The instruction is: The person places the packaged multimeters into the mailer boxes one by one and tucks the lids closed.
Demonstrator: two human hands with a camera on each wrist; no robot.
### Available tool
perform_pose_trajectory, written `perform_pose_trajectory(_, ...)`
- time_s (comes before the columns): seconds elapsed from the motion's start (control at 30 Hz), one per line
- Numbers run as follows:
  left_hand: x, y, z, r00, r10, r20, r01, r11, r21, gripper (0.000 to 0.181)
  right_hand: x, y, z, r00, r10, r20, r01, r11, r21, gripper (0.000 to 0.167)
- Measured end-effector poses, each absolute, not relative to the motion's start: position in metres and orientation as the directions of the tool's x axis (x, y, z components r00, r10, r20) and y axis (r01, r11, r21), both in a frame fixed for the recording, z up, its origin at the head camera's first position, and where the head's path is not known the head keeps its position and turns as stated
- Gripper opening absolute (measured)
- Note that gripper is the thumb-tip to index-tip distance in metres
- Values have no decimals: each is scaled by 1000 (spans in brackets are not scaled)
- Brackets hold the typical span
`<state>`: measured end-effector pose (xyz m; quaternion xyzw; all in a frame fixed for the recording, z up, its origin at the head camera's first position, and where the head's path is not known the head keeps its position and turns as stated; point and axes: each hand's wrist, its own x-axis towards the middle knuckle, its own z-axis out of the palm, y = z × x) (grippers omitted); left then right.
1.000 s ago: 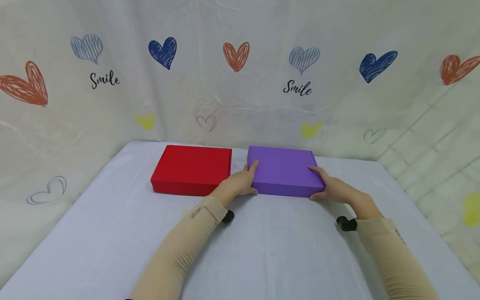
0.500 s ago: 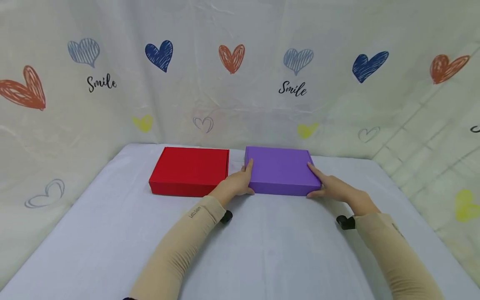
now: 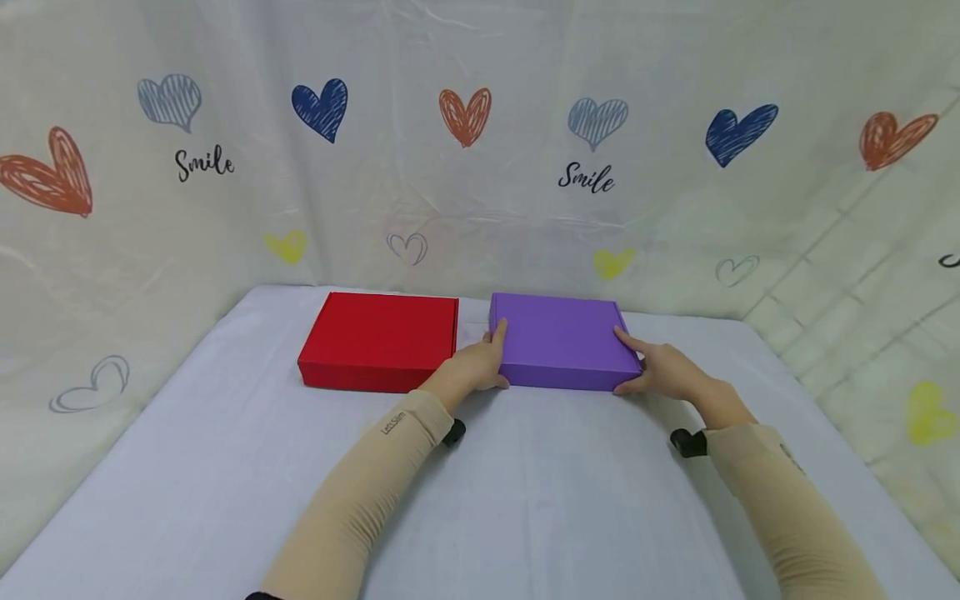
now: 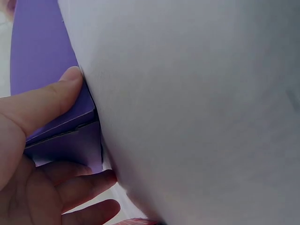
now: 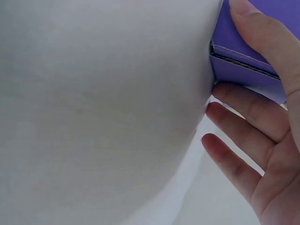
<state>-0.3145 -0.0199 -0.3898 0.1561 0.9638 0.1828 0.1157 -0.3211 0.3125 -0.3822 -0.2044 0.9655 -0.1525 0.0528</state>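
A closed purple cardboard box (image 3: 562, 335) lies flat near the back of the white-covered table. My left hand (image 3: 477, 365) holds its left side. In the left wrist view, the thumb of that hand presses the front face of the purple box (image 4: 40, 51) and the other fingers lie along the side and below. At the right end my right hand (image 3: 666, 372) grips the front corner. The right wrist view has its thumb on the front of the purple box (image 5: 281, 13), with the fingers at the side face.
Left of the purple box lies a closed red cardboard box (image 3: 384, 330), a narrow gap between them. A white cloth (image 3: 525, 483) covers the table. Behind it hangs a pale curtain (image 3: 510, 200) printed with hearts and "Smile".
The whole head view has shifted slightly. Both hands stay at the ends of the purple box, and neither box has visibly moved on the table.
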Motion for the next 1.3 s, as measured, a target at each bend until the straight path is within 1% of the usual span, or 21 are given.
perform_pose_trajectory(0.2,-315,-19,-389,-927,339,-158,264,893,365,111,-320,311,-380,-915,-401,-53,-364,875,-320,113)
perform_pose_trajectory(0.37,-316,-21,-389,-920,346,-181,266,894,360,113,-316,308,-377,-907,-415,-77,-363,861,-357,112)
perform_pose_trajectory(0.47,-317,-22,-389,-917,351,-188,262,888,377,113,-315,306,-376,-901,-425,-86,-366,853,-371,110)
perform_pose_trajectory(0.77,-317,-23,-392,-923,345,-173,243,868,433,115,-313,302,-371,-886,-452,-101,-390,846,-364,106)
perform_pose_trajectory(1.0,-314,-26,-388,-923,350,-160,247,856,454,113,-307,301,-361,-869,-471,-150,-391,840,-375,90)
perform_pose_trajectory(1.1,-311,-29,-383,-917,373,-143,275,850,450,108,-301,301,-355,-870,-465,-163,-383,846,-370,84)
perform_pose_trajectory(1.3,-307,-35,-364,-910,401,-104,322,842,433,98,-296,306,-348,-886,-439,-148,-371,864,-341,77)
